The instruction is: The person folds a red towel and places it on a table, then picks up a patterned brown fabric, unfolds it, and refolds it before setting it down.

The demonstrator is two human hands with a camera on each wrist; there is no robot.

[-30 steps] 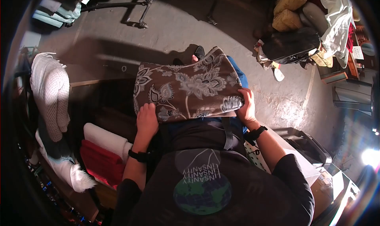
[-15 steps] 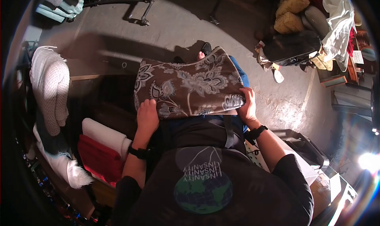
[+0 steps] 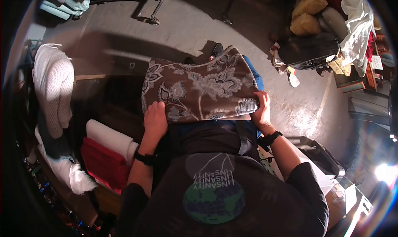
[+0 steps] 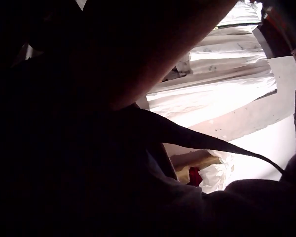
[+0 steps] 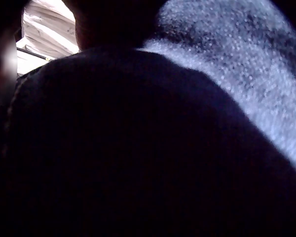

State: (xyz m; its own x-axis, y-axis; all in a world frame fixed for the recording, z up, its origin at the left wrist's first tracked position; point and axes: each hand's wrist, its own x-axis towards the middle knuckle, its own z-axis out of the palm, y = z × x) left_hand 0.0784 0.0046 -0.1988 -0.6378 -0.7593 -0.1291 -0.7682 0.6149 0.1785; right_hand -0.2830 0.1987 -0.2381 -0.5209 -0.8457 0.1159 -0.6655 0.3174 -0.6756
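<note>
A brown cloth [image 3: 207,87] with a pale floral pattern, seemingly folded, lies spread in front of the person's waist in the head view. At its lower left corner the left hand [image 3: 156,120] grips the edge, fingertips on top. The right hand [image 3: 262,110] holds the lower right corner, fingers bent over it and the thumb side hidden. Both wrist views are mostly dark; the left one shows a dark strap [image 4: 202,139], the right one blue-grey fabric [image 5: 241,59], and the fingers cannot be made out there.
White [image 3: 108,135] and red [image 3: 104,162] folded cloths lie at the left, near a cream knitted piece [image 3: 54,87]. A black bag [image 3: 309,52] rests on the floor [image 3: 182,25] at upper right. Metal rack legs [image 3: 156,8] stand ahead; a black crate [image 3: 319,154] is at the right.
The brown cloth and both hands have shifted slightly up and to the right in the head view. Each hand keeps its grip; the surroundings have shifted a little with the camera.
</note>
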